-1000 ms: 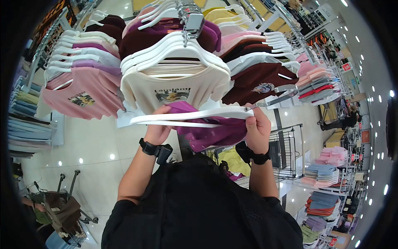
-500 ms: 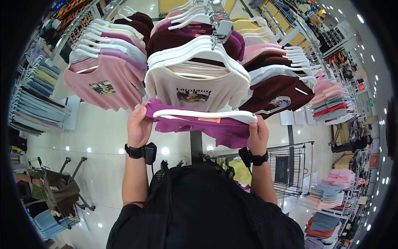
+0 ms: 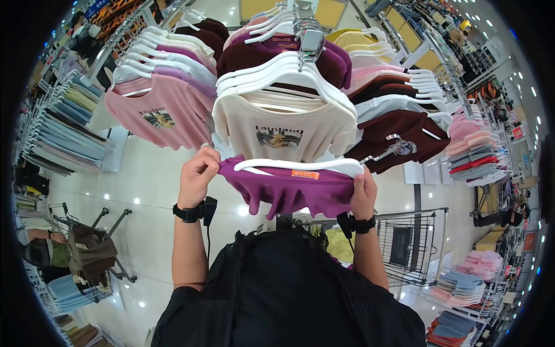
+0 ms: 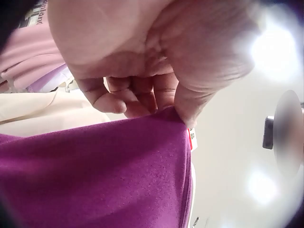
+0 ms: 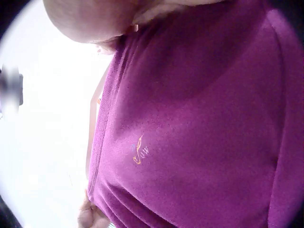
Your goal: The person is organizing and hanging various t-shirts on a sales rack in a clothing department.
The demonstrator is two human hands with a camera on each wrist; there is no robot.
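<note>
Purple shirt (image 3: 289, 195) fabric hung nearer you than the cream shirt (image 3: 283, 124); your left hand (image 3: 198, 175) pinched its left edge, your right hand (image 3: 363, 195) its right shoulder beside the white hanger (image 3: 295, 166).

Across the chest of the cream T-shirt (image 3: 326, 132) runs dark lettering that reads "Lainland", above a picture. The pink T-shirt (image 3: 185, 113) at the left bears similar lettering, of which "Lainlan" can be made out. On the purple shirt (image 3: 289, 194), small print shows "ow" after a stylised orange letter that cannot be told for certain; the characters on its orange neck label (image 3: 304, 174) are too small to read. A blue sign (image 3: 96, 7) at the upper left shows "69".
</note>
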